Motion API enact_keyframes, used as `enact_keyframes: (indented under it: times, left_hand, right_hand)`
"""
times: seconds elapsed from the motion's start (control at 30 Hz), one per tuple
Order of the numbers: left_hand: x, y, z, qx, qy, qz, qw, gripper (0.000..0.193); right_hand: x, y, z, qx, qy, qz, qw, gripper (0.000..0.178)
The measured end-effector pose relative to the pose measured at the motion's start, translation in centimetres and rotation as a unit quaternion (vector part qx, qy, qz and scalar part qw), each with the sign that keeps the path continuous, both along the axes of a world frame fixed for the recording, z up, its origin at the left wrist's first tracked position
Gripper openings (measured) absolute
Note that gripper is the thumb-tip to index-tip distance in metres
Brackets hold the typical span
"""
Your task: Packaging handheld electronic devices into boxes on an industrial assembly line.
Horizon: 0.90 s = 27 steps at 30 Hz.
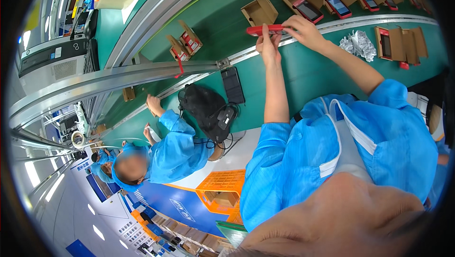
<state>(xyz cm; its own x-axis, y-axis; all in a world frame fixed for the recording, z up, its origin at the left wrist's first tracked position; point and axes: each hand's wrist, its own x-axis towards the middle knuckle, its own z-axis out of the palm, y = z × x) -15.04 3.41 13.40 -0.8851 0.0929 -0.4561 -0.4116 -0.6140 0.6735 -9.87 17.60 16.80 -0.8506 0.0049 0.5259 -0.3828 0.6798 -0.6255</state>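
Note:
My left hand [269, 50] grips a red handheld device [256, 31] over the near edge of the conveyor, seen edge-on so its screen is hidden. The fingers of my right hand [305, 32] close on the device's right end. Just beyond it stands an open brown cardboard box [259, 11], in which no device shows. Further right, a row of open boxes holds red devices with dark screens, among them one device [308, 10] in the nearest box and a second device [338, 6] beside it.
Crumpled paper [359, 45] and an open box with a device [386, 44] lie on the green bench to my right. Left are a black flat device [232, 85], a black bag [204, 107] and a metal post [156, 71]. A co-worker in blue [182, 150] works beyond.

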Motion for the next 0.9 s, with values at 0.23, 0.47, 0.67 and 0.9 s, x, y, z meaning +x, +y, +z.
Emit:
enact_keyframes:
  times: [0.23, 0.47, 0.67, 0.9]
  left_hand:
    - [1.0, 1.3, 0.9, -0.116, 0.020, -0.031, 0.993, 0.032]
    - [1.1, 1.5, -0.5, -0.167, 0.030, -0.041, 0.985, 0.033]
    - [-1.5, 0.3, -3.6, -0.042, 0.020, -0.095, 0.994, 0.051]
    - [-5.5, 2.6, -4.5, 0.261, -0.068, -0.222, 0.937, 0.061]
  right_hand:
    - [-0.4, 0.5, 0.4, 0.260, 0.062, 0.068, 0.961, 0.021]
    - [0.4, 0.1, 0.2, 0.394, 0.108, 0.052, 0.911, 0.011]
    - [5.9, 1.6, 2.0, 0.243, 0.076, 0.213, 0.943, 0.009]
    - [10.8, 15.5, 1.6, -0.131, -0.200, -0.292, 0.926, 0.011]
